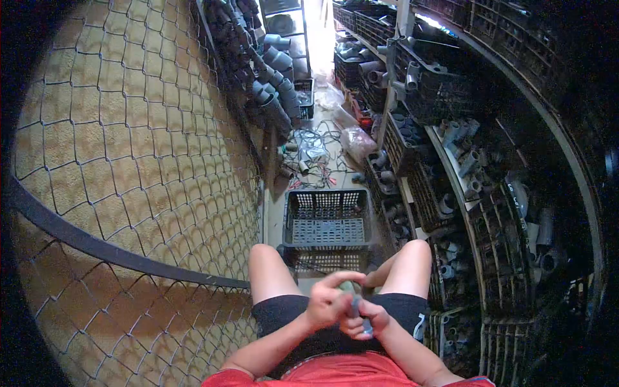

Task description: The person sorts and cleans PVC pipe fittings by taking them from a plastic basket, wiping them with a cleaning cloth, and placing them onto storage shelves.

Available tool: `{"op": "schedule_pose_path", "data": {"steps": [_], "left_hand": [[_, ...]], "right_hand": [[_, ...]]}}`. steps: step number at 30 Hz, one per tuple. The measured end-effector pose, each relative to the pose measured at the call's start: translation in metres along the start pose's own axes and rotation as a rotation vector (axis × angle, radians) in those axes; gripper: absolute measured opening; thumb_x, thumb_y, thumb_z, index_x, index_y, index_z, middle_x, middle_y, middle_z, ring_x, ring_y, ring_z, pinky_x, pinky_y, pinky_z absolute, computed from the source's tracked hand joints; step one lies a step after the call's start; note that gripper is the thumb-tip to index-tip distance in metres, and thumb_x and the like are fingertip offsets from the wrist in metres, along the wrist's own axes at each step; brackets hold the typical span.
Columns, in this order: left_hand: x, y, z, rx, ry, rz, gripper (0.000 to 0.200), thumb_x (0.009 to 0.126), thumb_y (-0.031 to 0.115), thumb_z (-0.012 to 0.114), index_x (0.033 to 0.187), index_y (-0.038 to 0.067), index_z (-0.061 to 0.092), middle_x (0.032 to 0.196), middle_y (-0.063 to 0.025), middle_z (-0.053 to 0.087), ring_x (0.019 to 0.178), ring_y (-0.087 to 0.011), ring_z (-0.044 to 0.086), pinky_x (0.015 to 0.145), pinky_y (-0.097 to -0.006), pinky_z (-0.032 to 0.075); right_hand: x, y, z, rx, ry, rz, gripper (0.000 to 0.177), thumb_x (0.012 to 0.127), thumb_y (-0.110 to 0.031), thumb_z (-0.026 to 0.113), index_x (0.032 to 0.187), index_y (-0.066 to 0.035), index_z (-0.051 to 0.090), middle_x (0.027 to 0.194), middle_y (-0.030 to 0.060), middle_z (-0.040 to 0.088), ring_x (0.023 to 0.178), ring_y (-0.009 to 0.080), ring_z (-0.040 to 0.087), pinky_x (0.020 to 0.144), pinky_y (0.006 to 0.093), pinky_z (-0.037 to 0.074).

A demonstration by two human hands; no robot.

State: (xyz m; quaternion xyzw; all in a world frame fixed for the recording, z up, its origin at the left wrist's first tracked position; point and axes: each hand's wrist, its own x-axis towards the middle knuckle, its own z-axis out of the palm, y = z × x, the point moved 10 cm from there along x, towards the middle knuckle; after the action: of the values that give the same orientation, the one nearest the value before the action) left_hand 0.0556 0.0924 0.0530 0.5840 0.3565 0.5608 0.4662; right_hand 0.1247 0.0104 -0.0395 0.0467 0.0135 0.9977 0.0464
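Note:
In the head view, both hands meet over my lap, between the knees. My left hand (327,304) is curled, with a green piece (349,287), perhaps a pad or cloth, showing between its fingers. My right hand (370,318) is wrapped round a small grey plastic pipe fitting (367,335), whose lower end shows under the fingers. The left fingers press against the fitting from above. Most of the fitting is hidden, and its exact shape cannot be made out. On the floor beyond my knees is a black plastic crate (329,246), with slatted walls and floor.
Wire mesh fencing (142,142) with a metal bar runs along the left. Racks of black crates (445,97) with grey pipe fittings line the right. Grey pipes (277,59) are stacked at the far left. Cables (316,155) and plastic bags (356,142) litter the aisle ahead.

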Motion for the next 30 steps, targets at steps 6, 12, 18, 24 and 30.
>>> {"op": "schedule_pose_path", "data": {"steps": [6,12,18,24,30], "left_hand": [[-0.017,-0.023,-0.054,-0.206,0.704,-0.157,0.033,0.102,0.025,0.047,0.098,-0.004,0.063,0.105,-0.0083,0.065,0.089,-0.0135,0.06,0.078,-0.0263,0.048],[0.004,0.03,-0.072,0.52,0.373,0.024,0.03,0.097,0.018,0.053,0.118,-0.004,0.058,0.124,-0.0184,0.059,0.114,-0.0286,0.057,0.097,-0.0378,0.044],[-0.027,0.015,0.009,0.523,0.041,0.015,0.038,0.093,0.017,0.058,0.125,-0.003,0.058,0.131,-0.024,0.056,0.125,-0.0404,0.051,0.106,-0.0404,0.04],[-0.017,0.006,0.009,0.461,-0.017,0.097,0.037,0.098,0.024,0.05,0.125,0.001,0.059,0.138,-0.0218,0.05,0.125,-0.04,0.051,0.106,-0.0411,0.04],[0.011,0.008,0.035,0.465,-0.414,0.045,0.035,0.091,0.012,0.057,0.126,0.003,0.06,0.131,-0.0199,0.055,0.119,-0.0313,0.056,0.101,-0.0371,0.044]], "right_hand": [[0.004,-0.059,0.025,-0.808,0.356,-0.246,0.05,0.092,-0.05,0.061,0.112,-0.005,0.052,0.077,-0.0009,0.045,0.062,0.0102,0.047,0.05,0.0242,0.04],[-0.025,-0.078,0.017,-1.199,0.614,-0.201,0.035,0.091,-0.029,0.068,0.113,-0.005,0.058,0.077,-0.0018,0.057,0.059,0.0053,0.05,0.049,0.0217,0.038],[-0.037,-0.094,-0.006,-0.732,0.716,-0.592,0.022,0.091,-0.018,0.07,0.108,-0.007,0.061,0.088,-0.0007,0.061,0.073,0.0097,0.057,0.056,0.0244,0.047],[-0.036,-0.097,0.008,-1.017,0.813,-0.639,0.029,0.088,-0.018,0.07,0.113,-0.006,0.06,0.094,0.003,0.063,0.077,0.0109,0.06,0.059,0.0262,0.05],[-0.016,-0.074,0.026,-1.517,0.814,-0.186,0.025,0.092,-0.024,0.059,0.106,-0.004,0.059,0.08,0.0068,0.063,0.057,0.0144,0.058,0.049,0.0292,0.047]]}}
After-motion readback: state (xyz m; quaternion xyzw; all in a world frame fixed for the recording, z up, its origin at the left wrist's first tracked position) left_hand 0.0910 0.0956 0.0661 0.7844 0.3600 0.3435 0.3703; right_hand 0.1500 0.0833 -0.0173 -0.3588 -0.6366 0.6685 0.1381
